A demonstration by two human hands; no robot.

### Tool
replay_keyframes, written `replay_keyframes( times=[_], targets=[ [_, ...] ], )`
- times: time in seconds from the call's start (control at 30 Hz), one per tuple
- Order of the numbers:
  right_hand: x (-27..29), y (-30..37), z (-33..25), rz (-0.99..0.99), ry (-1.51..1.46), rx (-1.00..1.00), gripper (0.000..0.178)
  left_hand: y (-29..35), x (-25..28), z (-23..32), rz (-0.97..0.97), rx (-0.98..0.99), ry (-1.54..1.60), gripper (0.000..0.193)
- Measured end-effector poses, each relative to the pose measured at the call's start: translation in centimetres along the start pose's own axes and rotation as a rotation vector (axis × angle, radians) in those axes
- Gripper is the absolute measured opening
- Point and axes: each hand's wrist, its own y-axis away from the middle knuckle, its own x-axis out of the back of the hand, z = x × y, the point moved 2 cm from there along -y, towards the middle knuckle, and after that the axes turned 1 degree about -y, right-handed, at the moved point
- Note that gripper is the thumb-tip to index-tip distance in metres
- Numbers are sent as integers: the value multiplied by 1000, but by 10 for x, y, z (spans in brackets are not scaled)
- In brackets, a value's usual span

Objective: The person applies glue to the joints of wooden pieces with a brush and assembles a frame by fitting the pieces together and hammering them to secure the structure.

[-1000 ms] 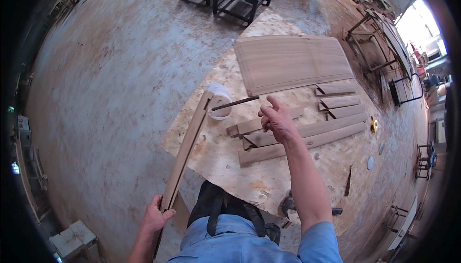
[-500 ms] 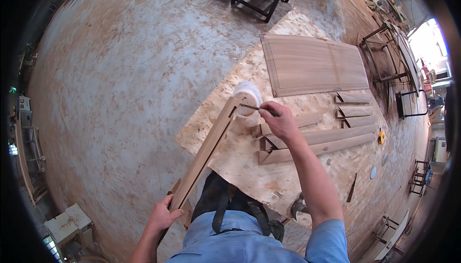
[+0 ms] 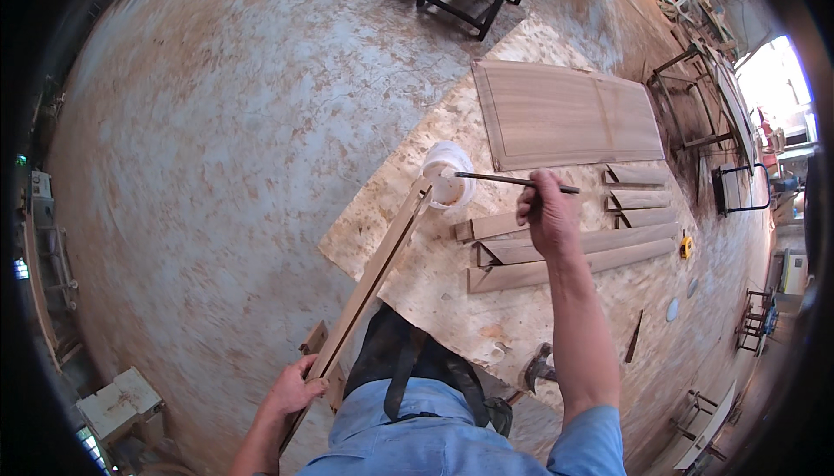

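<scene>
At the tub (image 3: 445,153), dark stick (image 3: 499,179)

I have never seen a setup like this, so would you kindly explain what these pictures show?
There is no machine here: a person works bare-handed. Every picture comes from one wide, rounded lens worn on the head, looking down, so straight edges bend near the rim. The left hand holds a long wooden strip; the right hand holds a thin dark stick, one end over a white tub. On the pale board lie a wide wooden panel, several cut wood pieces and a yellow tape measure.
</scene>
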Motion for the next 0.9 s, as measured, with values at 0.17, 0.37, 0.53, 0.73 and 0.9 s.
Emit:
replay_keyframes(
  times=[0.17, 0.37, 0.53, 0.73, 0.9],
  targets=[
    [-26, 34, -51, -69, 24, 76, 16, 6, -9, 14, -21, -45, 131, 49],
    [-56, 48, -52, -174, 359, 71, 15, -3, -4, -1, -77, -36, 97, 57],
    [-66, 50, -49, -152, 479, 93, 15, -1, 0, 1, -30, -91, -34, 61],
    [-97, 76, -43, -466, 889, 388, 10, 5, 4, 14, 64, -143, -163, 66],
    [-115, 77, -55, -503, 1070, 590, 10, 14, -1, 36, 192, -185, -196, 62]
  ],
)
